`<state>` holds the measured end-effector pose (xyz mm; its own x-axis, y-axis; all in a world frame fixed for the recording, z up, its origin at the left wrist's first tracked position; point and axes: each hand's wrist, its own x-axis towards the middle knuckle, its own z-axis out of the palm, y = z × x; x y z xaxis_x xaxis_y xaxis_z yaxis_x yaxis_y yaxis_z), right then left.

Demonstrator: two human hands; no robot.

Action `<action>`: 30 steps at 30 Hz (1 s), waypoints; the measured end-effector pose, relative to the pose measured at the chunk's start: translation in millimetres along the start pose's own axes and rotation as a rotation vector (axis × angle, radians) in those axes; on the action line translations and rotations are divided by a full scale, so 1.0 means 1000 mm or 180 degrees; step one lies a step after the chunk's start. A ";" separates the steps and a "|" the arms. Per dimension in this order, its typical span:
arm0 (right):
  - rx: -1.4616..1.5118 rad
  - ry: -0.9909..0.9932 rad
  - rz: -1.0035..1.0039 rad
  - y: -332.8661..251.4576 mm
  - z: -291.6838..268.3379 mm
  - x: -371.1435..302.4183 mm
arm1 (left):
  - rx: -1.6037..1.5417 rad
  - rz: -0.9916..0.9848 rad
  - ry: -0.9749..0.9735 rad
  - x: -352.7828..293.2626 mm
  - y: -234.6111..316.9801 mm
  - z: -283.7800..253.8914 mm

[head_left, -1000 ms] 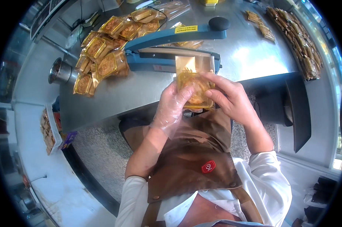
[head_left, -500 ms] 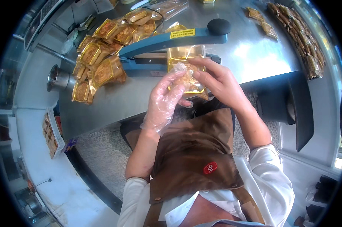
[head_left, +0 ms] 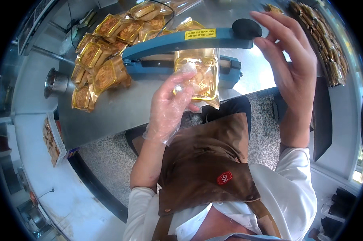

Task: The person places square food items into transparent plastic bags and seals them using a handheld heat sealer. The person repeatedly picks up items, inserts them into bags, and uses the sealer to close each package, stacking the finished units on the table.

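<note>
The clear packet (head_left: 206, 74) — gold tray (head_left: 210, 89) inside — reaches beneath the raised blue sealer arm (head_left: 169, 42).

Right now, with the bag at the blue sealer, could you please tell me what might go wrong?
The loose glove on the left hand sits near the open sealer, so its film might catch. Only that hand holds the bag, so its upper end could shift or crease under the raised arm.

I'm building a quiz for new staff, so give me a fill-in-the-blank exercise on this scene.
The left hand wears a clear plastic ____ and holds a wrapped package.
The right hand is beside the black knob on the ____ lever.
The apron is ____ in colour.

Missing words: glove; blue; brown.
</note>
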<state>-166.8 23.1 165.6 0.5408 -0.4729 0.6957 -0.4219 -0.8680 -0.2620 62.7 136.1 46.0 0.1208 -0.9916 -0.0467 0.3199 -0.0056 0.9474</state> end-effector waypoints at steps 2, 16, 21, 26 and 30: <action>-0.0159 -0.0248 -0.0211 0.011 0.007 0.004 | 0.0010 0.0032 -0.0048 -0.001 -0.001 -0.003; -0.0066 -0.0731 0.0463 0.017 0.026 -0.032 | -0.0215 -0.0215 -0.0069 -0.004 0.004 -0.004; 0.0086 -0.0856 0.0582 0.020 0.027 -0.036 | 0.0049 -0.0142 0.0165 -0.007 0.003 0.001; 0.0038 -0.1016 0.0324 0.024 0.025 -0.029 | 0.0171 -0.0055 0.0309 -0.008 0.003 0.004; -0.0053 -0.1097 0.0183 0.028 0.022 -0.028 | 0.0238 -0.0149 0.0480 -0.004 0.003 0.007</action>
<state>-177.7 8.9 123.8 0.7286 -0.5468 0.4126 -0.4691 -0.8372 -0.2812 56.3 139.3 51.4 0.2487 -0.9594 -0.1329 0.2585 -0.0665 0.9637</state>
